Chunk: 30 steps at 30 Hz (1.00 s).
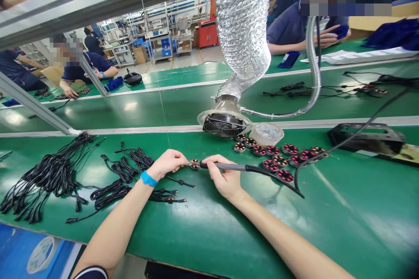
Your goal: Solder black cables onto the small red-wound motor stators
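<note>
My right hand (224,178) grips a soldering iron (231,167) like a pen, its tip end pointing left at a small round motor stator (194,164) with copper windings. My left hand (168,163), wearing a blue wristband (149,179), is closed in a pinch at the stator's left edge. What lies between its fingertips is too small to make out. A thin line (160,91) hangs from above and ends close behind my left hand. Below that hand, a black cable (181,182) with a bared end lies on the green bench (209,231).
Bundles of black cables (55,174) lie on the left. Several stators (283,175) sit right of centre beside a tape roll (266,133). A fume extractor (225,117) hangs over the bench. A black holder (366,137) stands at right. Co-workers (291,28) sit opposite.
</note>
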{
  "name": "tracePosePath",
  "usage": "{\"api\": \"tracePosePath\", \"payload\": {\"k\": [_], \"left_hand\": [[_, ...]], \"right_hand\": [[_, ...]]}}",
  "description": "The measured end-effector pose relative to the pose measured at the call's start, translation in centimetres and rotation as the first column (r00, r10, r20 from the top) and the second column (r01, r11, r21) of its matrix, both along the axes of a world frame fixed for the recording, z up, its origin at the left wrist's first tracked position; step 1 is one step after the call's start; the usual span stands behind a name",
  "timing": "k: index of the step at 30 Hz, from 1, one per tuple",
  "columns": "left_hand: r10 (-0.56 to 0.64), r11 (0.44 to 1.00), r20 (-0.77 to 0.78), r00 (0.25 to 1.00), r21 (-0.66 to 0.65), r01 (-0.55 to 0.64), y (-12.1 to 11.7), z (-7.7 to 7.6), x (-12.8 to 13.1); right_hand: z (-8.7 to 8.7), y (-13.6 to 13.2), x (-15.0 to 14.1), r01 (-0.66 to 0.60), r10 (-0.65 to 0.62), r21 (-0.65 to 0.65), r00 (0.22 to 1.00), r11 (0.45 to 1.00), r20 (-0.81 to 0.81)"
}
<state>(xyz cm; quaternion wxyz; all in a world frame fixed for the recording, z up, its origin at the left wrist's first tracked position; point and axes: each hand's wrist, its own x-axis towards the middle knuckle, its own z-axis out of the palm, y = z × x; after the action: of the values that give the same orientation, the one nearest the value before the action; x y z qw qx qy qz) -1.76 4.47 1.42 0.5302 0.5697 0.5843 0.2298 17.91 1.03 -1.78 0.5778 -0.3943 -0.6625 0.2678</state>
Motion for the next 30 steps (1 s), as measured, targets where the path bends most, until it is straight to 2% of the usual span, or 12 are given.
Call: {"api": "tracePosePath", "payload": {"k": [9,21,30], "left_hand": [[-0.010,1.000,0.001,1.000,0.002,0.010,-0.14,0.20,-0.03],[-0.007,1.000,-0.008,1.000,0.000,0.007,0.10,-0.35,-0.18],[-0.001,1.000,-0.007,1.000,0.000,0.001,0.03,-0.12,-0.08]], "right_hand": [[-0.16,0.15,0.30,0.044,-0.044,-0.005,0.998,0.999,-0.047],[0.40,-0.01,0.03,-0.001,0.001,-0.009,1.000,1.000,-0.004],[-0.03,0.05,0.33,0.016,-0.016,-0.012,0.999,1.000,-0.036]]}}
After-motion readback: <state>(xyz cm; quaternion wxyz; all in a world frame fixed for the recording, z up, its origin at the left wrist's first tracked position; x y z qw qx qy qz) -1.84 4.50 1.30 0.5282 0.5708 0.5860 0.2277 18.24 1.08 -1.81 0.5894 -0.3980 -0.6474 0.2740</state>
